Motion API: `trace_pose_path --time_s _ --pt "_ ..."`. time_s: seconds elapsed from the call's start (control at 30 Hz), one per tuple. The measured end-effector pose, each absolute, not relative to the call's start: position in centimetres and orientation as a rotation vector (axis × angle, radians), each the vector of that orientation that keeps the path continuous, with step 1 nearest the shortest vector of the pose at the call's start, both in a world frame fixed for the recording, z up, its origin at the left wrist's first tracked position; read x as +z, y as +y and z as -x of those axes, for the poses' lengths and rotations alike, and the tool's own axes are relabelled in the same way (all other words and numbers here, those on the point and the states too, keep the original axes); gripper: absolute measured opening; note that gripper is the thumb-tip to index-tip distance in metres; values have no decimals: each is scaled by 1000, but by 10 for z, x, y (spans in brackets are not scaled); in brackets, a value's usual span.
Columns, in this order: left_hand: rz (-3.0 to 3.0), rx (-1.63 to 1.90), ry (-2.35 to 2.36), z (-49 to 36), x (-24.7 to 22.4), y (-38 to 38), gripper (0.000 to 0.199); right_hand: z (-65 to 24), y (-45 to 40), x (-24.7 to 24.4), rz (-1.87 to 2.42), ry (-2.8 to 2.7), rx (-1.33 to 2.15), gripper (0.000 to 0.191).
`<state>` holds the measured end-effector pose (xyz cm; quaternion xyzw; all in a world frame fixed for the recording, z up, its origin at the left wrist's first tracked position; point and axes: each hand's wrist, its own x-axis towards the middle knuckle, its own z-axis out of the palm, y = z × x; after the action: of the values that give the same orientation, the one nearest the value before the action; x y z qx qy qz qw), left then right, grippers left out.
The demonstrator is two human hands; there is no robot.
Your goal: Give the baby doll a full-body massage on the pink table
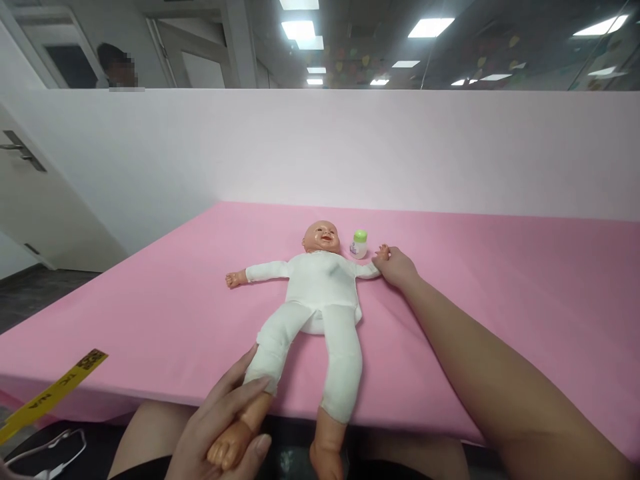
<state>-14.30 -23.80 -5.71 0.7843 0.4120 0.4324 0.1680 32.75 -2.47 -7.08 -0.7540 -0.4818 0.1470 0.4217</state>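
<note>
A baby doll [323, 283] with a white cloth body lies face up on the pink table cover [165, 300], its head toward the far edge. My left hand [220, 417] is wrapped round the doll's lower leg and foot on the left side, near the front edge. At the doll's hand on the right side, my right hand [397, 267] has its fingers closed on the wrist. The doll's other arm stretches out to the left, and its other foot hangs past the front edge. A small jar [359, 245] with a green lid stands beside the doll's head.
A white wall [350, 147] rises behind the table, with glass above it. Through the glass at the upper left, a person [116, 63] is visible. A door [45, 193] stands at the left. A yellow tag [55, 393] and a white cable [60, 453] are at the lower left.
</note>
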Motion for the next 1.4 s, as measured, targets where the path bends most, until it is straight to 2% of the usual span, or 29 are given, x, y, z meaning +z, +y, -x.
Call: trace_pose_path --time_s 0.2,0.43,0.53,0.77,0.9,1.1,1.23,1.4 --pt "-2292 1252 1113 140 -59 -230 49 -321 -30 -64 1864 -1227 322 60" --pt "-2237 1221 1095 128 -47 -210 49 -268 -58 -32 1371 -1363 150 60" --pt "-2166 1227 1057 114 -31 -192 48 -236 -75 -19 1334 -1599 141 59" --pt "-2087 1135 1085 78 -9 -143 47 -205 -89 -9 1316 -2237 -41 29" --pt "-2171 1025 1060 64 -15 -124 53 -208 -90 -6 1261 -2367 -54 24" --pt "-2171 1004 1067 65 -19 -124 54 -207 -91 -7 1344 -2278 -49 26" --pt "-2193 1026 1069 75 -16 -141 52 -212 -89 -11 1450 -2055 107 24" --pt "-2187 1060 1058 93 -25 -174 54 -237 -72 -26 1436 -1658 260 39"
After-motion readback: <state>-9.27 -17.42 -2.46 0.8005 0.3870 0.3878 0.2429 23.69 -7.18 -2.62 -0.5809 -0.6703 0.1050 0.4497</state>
